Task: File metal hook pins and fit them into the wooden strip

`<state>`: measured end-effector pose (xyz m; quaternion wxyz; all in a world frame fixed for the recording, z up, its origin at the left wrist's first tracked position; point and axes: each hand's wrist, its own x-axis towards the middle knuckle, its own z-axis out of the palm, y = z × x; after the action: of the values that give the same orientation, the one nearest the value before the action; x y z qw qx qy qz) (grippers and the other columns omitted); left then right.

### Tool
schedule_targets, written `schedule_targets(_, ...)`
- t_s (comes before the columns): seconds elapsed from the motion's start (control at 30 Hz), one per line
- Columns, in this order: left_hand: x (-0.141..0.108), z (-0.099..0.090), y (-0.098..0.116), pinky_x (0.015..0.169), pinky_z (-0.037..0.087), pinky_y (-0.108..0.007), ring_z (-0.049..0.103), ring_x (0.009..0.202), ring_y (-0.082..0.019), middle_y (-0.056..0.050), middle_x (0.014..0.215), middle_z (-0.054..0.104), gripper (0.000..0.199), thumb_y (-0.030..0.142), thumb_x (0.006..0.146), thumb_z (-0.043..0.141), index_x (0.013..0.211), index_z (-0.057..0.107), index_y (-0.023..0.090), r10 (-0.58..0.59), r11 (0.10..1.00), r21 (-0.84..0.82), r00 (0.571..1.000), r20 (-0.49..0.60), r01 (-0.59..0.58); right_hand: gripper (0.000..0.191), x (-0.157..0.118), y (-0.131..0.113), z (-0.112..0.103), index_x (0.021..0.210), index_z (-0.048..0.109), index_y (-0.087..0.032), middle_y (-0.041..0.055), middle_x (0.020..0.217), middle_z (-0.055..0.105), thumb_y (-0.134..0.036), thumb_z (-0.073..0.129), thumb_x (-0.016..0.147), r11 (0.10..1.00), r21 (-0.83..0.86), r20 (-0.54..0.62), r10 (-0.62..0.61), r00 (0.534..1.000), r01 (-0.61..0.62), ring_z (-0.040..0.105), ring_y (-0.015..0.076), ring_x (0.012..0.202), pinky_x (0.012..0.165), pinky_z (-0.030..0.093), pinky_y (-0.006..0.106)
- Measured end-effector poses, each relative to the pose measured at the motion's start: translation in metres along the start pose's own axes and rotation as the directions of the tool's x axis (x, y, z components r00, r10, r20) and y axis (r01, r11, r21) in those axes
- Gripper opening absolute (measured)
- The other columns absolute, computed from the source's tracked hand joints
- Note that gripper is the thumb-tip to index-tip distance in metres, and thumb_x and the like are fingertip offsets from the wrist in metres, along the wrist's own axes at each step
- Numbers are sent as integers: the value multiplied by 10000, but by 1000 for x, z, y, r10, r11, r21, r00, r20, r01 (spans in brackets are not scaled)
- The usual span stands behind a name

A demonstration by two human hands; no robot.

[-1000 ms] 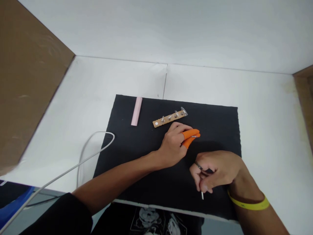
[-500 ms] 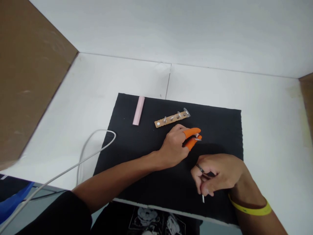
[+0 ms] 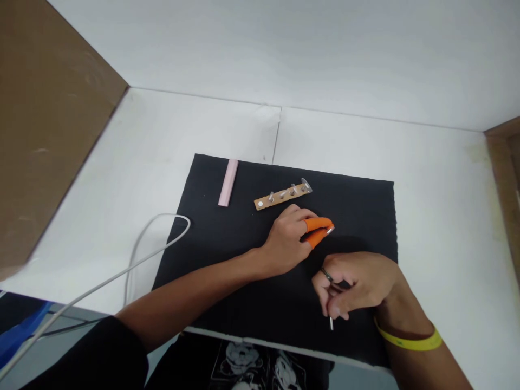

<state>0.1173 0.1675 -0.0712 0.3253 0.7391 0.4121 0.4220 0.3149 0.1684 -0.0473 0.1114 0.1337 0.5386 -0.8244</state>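
My left hand, with orange covers on thumb and forefinger, pinches a small shiny metal piece over the black mat. Lower right, my right hand is curled around a thin silver tool, whose end sticks out below the fingers; the rest is hidden in the palm. Just beyond my left hand lies a tan strip carrying several small metal and clear parts. A pink bar rests farther left on the mat.
The black mat lies on a white table. A pale cable loops over the table and the mat's left edge. Brown panels stand at the left and right, with a white wall behind.
The fingertips of my left hand have come together on the small metal piece, which is turned differently. My right hand has shifted slightly left, still holding the tool. The view has moved a little.
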Motion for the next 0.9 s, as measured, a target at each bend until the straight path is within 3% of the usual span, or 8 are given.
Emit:
schedule_targets(0.47, 0, -1, 1, 811, 610, -356, 651, 889, -206, -80, 974, 805, 132, 193, 991, 742, 1081, 829, 152, -20, 1000, -7, 999, 41, 20, 508, 0, 0, 0, 926, 761, -130, 15, 626, 693, -635, 706, 942, 1000, -10, -16, -16, 1000, 15, 637, 95, 541, 534, 471, 170)
schedule_targets(0.8, -1, 0, 0, 909, 608, -385, 682, 971, -217, -76, 1059, 814, 104, 171, 948, 797, 1049, 819, 180, -33, 999, -23, 998, 54, 34, 451, -1, -1, 1, 923, 765, -124, 9, 600, 678, -570, 714, 967, 997, -15, -21, -77, 997, 76, 625, 88, 506, 507, 472, 161)
schedule_targets(0.9, 0, 0, 1, 932, 604, -389, 691, 991, -219, -79, 1078, 815, 86, 183, 944, 806, 1030, 812, 178, -19, 999, -38, 999, 49, 21, 394, -16, -7, 2, 889, 768, -127, 13, 592, 682, -516, 754, 953, 988, -28, -116, -156, 981, 153, 634, 102, 471, 461, 475, 172)
